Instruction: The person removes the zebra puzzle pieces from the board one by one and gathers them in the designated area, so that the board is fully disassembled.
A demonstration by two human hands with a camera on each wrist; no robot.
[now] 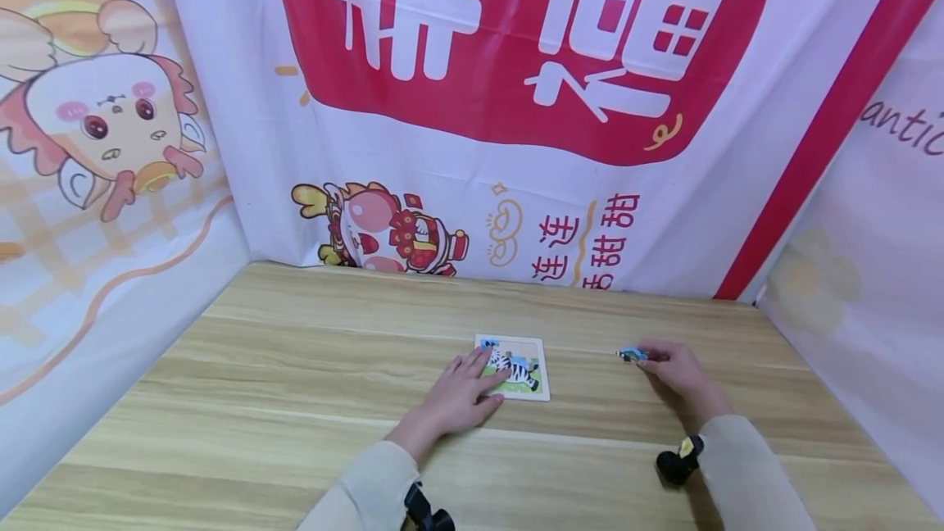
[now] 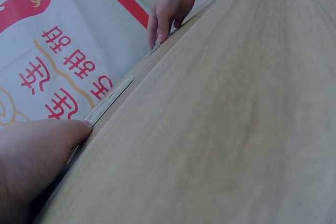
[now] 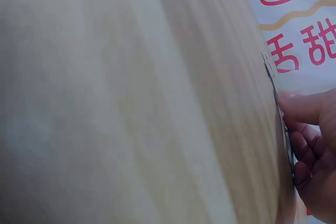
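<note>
A small square puzzle board (image 1: 545,371) with a white frame and a zebra picture lies flat on the table. My left hand (image 1: 459,396) rests on its left side, fingers stretched over the zebra and thumb at the lower edge. Off to the right, my right hand (image 1: 680,371) pinches a small blue, black and white puzzle piece (image 1: 631,356) at the tabletop. Seen edge-on in the right wrist view, the puzzle piece (image 3: 269,72) sticks out beyond the thumb. The left wrist view shows the board's thin edge (image 2: 110,99) beyond the left hand.
The wood-grain table (image 1: 295,351) spreads around both hands. A printed cloth (image 1: 501,162) hangs along its back edge, with more printed cloth at the left and right sides. Dark wrist devices (image 1: 677,464) sit on both sleeves.
</note>
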